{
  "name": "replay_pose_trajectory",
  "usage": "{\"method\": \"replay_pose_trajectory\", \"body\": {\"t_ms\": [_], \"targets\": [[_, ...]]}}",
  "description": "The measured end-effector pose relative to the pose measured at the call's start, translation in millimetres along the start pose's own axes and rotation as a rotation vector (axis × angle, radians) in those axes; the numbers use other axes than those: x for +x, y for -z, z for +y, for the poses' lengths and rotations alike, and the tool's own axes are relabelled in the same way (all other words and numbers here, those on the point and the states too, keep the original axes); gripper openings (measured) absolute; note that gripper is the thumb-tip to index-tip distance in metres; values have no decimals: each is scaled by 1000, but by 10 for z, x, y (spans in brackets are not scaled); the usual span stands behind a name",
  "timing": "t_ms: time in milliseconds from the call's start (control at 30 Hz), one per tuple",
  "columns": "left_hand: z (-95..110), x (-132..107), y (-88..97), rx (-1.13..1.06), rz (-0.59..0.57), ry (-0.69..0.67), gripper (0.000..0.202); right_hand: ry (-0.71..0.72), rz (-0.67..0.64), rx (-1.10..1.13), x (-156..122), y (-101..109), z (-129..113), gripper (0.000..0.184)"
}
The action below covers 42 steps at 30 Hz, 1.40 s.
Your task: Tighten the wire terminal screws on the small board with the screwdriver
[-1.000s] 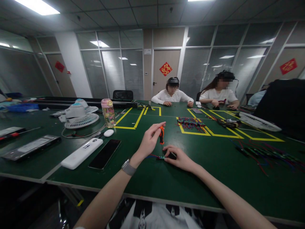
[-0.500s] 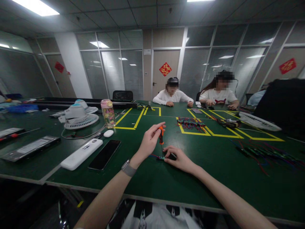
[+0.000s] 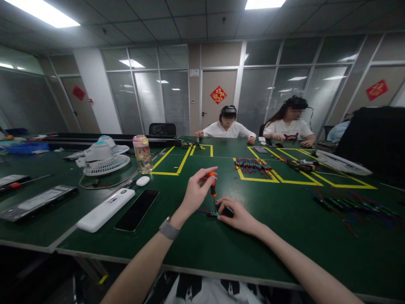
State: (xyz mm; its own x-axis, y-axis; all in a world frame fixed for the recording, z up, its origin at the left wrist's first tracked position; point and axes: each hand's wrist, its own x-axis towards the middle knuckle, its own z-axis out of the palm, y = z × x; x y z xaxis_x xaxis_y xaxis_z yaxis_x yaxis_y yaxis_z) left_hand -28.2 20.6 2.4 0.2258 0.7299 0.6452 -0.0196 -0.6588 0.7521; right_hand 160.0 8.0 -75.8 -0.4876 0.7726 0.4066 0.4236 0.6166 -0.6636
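Observation:
My left hand pinches the orange and black handle of a small screwdriver, held upright with its tip down on a small green terminal block. Red and blue wires trail left from that block on the green table. My right hand lies on the table just right of the block, its fingertips pressed on a small black part next to it. A watch sits on my left wrist.
A black phone and a white power bank lie left of my hands. Further left are white fans, a pink-lidded bottle and a white mouse. Wire bundles lie in yellow-taped boxes. Two people sit at the far side.
The view has tipped up a little, so everything sits lower in the picture. My hands keep the same hold on the screwdriver and the block.

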Motion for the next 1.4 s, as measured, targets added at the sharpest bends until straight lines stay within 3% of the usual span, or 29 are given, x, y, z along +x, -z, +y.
{"method": "replay_pose_trajectory", "body": {"t_ms": [133, 333, 533, 733, 967, 1133, 1400], "targets": [[-15, -4, 4, 108, 61, -51, 24, 9, 5, -14, 2, -11, 3, 8], [35, -11, -17, -13, -47, -19, 33, 16, 34, 26, 0, -8, 13, 6], [-27, -9, -14, 96, 59, -39, 24, 3, 32, 33, 7, 3, -6, 5], [20, -12, -16, -10, -43, -27, 33, 4, 35, 41, 11, 9, -24, 5], [9, -24, -28, 79, -16, -47, 27, -7, 31, 31, 9, 15, -39, 5], [36, -20, -38, -2, -51, -13, 34, -4, 37, 33, 6, 10, -40, 5], [16, -12, -40, 80, 34, -39, 26, 2, 36, 30, 6, 11, -31, 4]]}}
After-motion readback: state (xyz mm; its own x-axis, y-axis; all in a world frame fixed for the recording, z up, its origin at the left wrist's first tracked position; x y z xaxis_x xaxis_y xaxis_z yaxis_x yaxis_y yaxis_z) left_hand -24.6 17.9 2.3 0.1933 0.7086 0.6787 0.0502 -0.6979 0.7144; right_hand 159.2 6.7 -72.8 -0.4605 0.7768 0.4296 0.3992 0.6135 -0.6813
